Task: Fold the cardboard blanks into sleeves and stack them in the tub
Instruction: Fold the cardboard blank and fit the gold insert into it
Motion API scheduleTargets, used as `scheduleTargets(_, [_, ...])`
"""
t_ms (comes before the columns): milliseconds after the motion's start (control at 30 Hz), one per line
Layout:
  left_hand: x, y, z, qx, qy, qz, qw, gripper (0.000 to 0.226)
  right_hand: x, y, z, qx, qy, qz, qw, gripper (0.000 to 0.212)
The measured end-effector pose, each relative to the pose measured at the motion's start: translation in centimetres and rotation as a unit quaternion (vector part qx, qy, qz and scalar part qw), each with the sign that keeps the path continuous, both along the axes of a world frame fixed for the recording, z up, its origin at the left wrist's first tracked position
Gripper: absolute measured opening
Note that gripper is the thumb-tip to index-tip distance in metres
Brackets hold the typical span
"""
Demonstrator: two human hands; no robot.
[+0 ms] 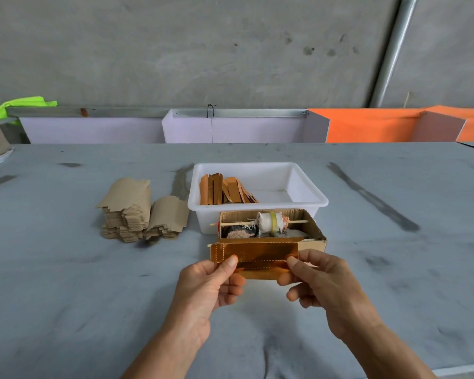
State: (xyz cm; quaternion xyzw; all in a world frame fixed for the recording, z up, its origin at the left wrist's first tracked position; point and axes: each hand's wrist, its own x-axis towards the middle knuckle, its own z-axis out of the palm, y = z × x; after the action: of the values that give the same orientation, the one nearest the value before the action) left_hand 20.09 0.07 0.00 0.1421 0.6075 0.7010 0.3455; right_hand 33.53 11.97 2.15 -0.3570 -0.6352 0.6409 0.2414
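Two bare hands hold a shiny copper-orange cardboard blank (pixel 253 259) flat and crosswise, just above a grey surface (pixel 66 283). The left hand (pixel 205 285) pinches the blank's left part, thumb on top near a dashed fold line and fingers curled beneath. The right hand (pixel 315 280) pinches the right end the same way, thumb on the top face and fingers curled under the lower edge. The blank is partly folded, with its near flap bent down along the dashed crease that runs between the two thumbs.

Just beyond the hands sits a small open cardboard box (pixel 312 233) with a thin wooden stick (pixel 233 223) laid across it, carrying a white cloth-wrapped roll (pixel 267 222); the darker things in the bottom of the box cannot be made out. Touching or nearly touching the far side of that box is a white plastic tub (pixel 307 192). Finished orange sleeves (pixel 225 190) stand on edge in the tub's left part, leaning against one another, while its right part shows bare white floor.

Beyond and to the left of the left hand, well apart from it, a stack of plain brown cardboard blanks (pixel 132 212) rests on the surface, the top sheets slumped sideways.
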Motion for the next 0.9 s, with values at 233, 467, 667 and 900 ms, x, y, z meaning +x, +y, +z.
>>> scheduleTargets(233, [0.0,0.1,0.3,0.024,0.009,0.019,0.999,0.008,-0.3,0.1,0.1,-0.056,-0.001,-0.013,0.998,0.009])
scheduleTargets(467, [0.0,0.2,-0.1,0.031,0.091,0.074,0.993,0.008,-0.8,-0.2,-0.3,-0.061,0.012,-0.026,0.998,0.007])
scheduleTargets(667, [0.3,0.4,0.4,0.053,0.112,0.092,0.988,0.014,-1.2,-0.5,-0.6,-0.089,0.059,-0.049,0.993,0.010])
scheduleTargets(900, [0.6,0.7,1.0,0.072,0.097,0.097,0.988,0.012,-1.6,-1.0,-0.8,-0.073,0.113,-0.101,0.986,0.010])
